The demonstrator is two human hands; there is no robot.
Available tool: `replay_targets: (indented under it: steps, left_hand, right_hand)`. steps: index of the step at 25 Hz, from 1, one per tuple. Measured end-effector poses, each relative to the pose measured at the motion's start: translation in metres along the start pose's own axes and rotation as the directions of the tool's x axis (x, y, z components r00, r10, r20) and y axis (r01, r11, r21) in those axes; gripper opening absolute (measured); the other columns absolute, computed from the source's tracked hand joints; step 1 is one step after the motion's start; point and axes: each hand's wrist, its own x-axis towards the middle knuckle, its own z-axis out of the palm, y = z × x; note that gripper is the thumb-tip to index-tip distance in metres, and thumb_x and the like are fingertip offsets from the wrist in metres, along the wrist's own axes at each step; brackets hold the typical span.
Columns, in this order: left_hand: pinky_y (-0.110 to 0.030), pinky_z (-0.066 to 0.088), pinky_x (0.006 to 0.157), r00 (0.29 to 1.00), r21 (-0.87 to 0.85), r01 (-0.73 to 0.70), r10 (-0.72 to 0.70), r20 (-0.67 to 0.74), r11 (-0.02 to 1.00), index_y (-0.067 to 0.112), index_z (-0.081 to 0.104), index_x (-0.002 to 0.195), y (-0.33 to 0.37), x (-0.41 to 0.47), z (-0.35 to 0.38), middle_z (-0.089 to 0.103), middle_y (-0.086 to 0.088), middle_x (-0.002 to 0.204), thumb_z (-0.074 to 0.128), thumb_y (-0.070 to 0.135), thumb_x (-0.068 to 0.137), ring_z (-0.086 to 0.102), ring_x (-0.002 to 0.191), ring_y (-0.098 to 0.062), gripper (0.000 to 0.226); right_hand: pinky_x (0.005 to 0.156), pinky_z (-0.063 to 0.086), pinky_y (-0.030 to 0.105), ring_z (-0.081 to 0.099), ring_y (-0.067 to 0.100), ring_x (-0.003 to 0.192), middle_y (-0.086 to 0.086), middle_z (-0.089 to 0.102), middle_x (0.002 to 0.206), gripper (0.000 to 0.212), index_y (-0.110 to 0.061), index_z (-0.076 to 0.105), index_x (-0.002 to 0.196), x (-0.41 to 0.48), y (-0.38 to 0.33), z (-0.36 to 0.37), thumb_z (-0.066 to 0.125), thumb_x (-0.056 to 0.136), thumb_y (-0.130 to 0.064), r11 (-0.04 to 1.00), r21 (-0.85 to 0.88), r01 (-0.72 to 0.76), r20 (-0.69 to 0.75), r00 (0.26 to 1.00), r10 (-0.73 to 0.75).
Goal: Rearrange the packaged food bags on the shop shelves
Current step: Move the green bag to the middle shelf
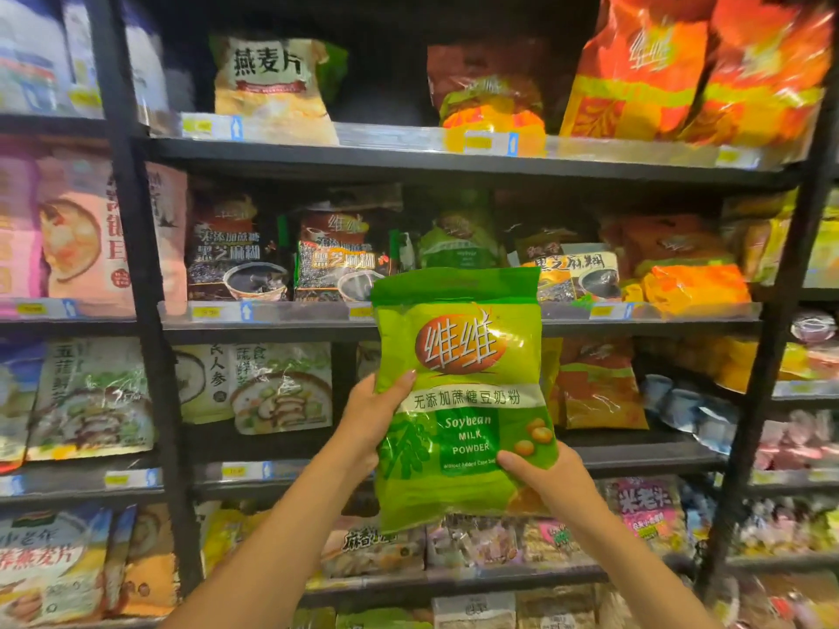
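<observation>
I hold a green soybean milk powder bag (458, 383) upright in front of the shelves, its top level with the middle shelf. My left hand (370, 415) grips its left edge, thumb on the front. At the bag's lower right corner my right hand (551, 481) grips it, thumb over the front. Behind the bag's top, another green bag (454, 240) stands on the middle shelf (272, 313), between black sesame paste bags (236, 251) and orange bags (681, 274).
Black metal shelving with uprights (136, 265) at left and right (781, 311) holds packaged bags on every level. An oatmeal bag (272, 88) and large orange bags (699, 70) stand on the top shelf. A dark gap lies behind the held bag on the third shelf.
</observation>
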Motion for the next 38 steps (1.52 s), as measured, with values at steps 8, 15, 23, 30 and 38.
replay_targets:
  steps: [8, 15, 23, 30, 38]
  left_hand:
    - [-0.044, 0.065, 0.076, 0.992, 0.085, -0.027, 0.016, 0.128, 0.996, 0.013, 0.067, 0.128, 0.03, 0.035, 0.072, 0.08, -0.014, 0.114, 0.079, 0.019, 0.089, 0.079, 0.094, -0.027, 0.041]
    - [-0.042, 0.065, 0.083, 0.983, 0.157, -0.035, 0.005, 0.183, 0.987, 0.018, 0.063, 0.133, 0.052, 0.065, 0.087, 0.076, -0.009, 0.126, 0.071, 0.013, 0.096, 0.074, 0.113, -0.029, 0.038]
    - [-0.04, 0.063, 0.084, 0.988, 0.133, 0.0, -0.021, 0.154, 0.991, 0.005, 0.07, 0.124, 0.08, 0.127, 0.087, 0.079, -0.013, 0.117, 0.074, 0.024, 0.095, 0.077, 0.1, -0.024, 0.035]
    - [-0.037, 0.067, 0.078, 0.987, 0.059, -0.091, 0.082, 0.138, 0.994, -0.002, 0.072, 0.113, 0.107, 0.194, 0.082, 0.078, -0.021, 0.114, 0.066, 0.01, 0.1, 0.08, 0.088, -0.022, 0.018]
    - [-0.037, 0.057, 0.081, 0.99, 0.266, -0.111, 0.084, 0.111, 0.957, 0.014, 0.069, 0.116, 0.125, 0.268, 0.078, 0.077, -0.008, 0.113, 0.063, 0.021, 0.104, 0.071, 0.099, -0.022, 0.015]
  right_hand:
    - [0.05, 0.058, 0.029, 0.066, 0.007, 0.063, -0.01, 0.063, 0.075, 0.025, -0.023, 0.06, 0.092, 0.056, -0.039, -0.071, 0.08, 0.088, -0.009, 0.987, 0.109, 0.115, 0.001, 0.993, -0.116]
    - [0.062, 0.058, 0.032, 0.07, 0.013, 0.078, -0.01, 0.07, 0.077, 0.018, -0.021, 0.069, 0.09, 0.11, -0.069, -0.089, 0.086, 0.083, -0.016, 0.981, 0.13, 0.144, -0.006, 0.989, -0.145]
    - [0.085, 0.061, 0.042, 0.076, 0.029, 0.099, 0.008, 0.08, 0.108, 0.036, -0.016, 0.074, 0.11, 0.181, -0.111, -0.098, 0.081, 0.087, -0.042, 0.999, 0.001, 0.04, 0.045, 0.998, -0.04]
    - [0.103, 0.054, 0.06, 0.072, 0.035, 0.115, 0.017, 0.076, 0.123, 0.063, -0.009, 0.069, 0.126, 0.259, -0.171, -0.1, 0.091, 0.071, -0.031, 0.998, -0.04, 0.052, 0.243, 0.969, -0.041]
    - [0.105, 0.054, 0.053, 0.075, 0.031, 0.11, 0.012, 0.078, 0.12, 0.045, -0.01, 0.067, 0.126, 0.325, -0.197, -0.088, 0.083, 0.084, -0.016, 0.959, -0.247, 0.141, 0.255, 0.964, -0.076]
